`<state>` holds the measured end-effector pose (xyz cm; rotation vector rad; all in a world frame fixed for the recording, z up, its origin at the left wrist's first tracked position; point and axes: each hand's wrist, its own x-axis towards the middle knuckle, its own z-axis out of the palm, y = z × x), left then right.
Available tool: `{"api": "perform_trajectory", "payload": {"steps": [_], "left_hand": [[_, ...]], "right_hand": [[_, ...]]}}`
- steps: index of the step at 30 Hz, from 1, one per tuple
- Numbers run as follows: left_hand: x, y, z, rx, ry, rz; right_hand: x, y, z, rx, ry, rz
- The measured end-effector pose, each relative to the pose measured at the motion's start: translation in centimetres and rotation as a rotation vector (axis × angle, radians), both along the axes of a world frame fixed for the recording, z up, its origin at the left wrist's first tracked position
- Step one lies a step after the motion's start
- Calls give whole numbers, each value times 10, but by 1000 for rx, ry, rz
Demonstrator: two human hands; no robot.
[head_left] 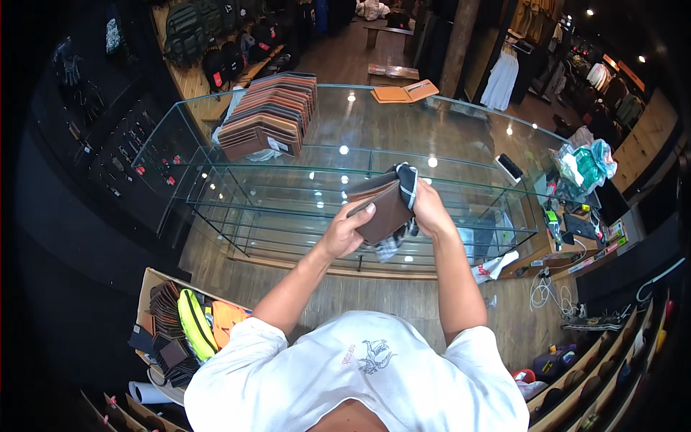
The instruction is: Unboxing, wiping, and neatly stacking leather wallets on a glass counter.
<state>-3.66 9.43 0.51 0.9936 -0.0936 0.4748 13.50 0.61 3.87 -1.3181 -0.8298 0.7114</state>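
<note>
The head view shows the left hand [345, 232] gripping a dark brown leather wallet [385, 214], thumb flat on its face, the other fingers mostly hidden. The right hand [430, 209] clasps a dark, checked cloth [407, 186] against the wallet's upper-right end; its exact finger placement cannot be told. The wallet is in the air between both hands, its long axis slanting from lower left to upper right, the upper-right end pointing away from the body, layered edges toward the upper left.

Beyond lies a clear glass display case [453, 137], reflecting round lights. On it stand a long row of brown and black wallets [270, 111] at left, an open tan wallet [403, 92] at the far edge and a white-edged dark phone [509, 168] at right.

Around it spreads a brown plank floor [374, 294]; a cardboard box [149, 282] at lower left holds a neon-yellow pouch [196, 325]. Dark green backpacks [186, 32] hang upper left, white shirts [499, 81] upper right.
</note>
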Motion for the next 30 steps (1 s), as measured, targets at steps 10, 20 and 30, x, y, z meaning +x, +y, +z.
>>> {"api": "perform_trajectory", "payload": {"steps": [10,20,30], "left_hand": [[8,47,-13,-297,-16,-304],[10,46,8,492,9,395],[9,-15,25,1022,337,419]], "right_hand": [[-7,-13,-37,-136,555,389],[1,-19,-3,63,-448,-389],[4,-24,-3,74,-709,-471]]}}
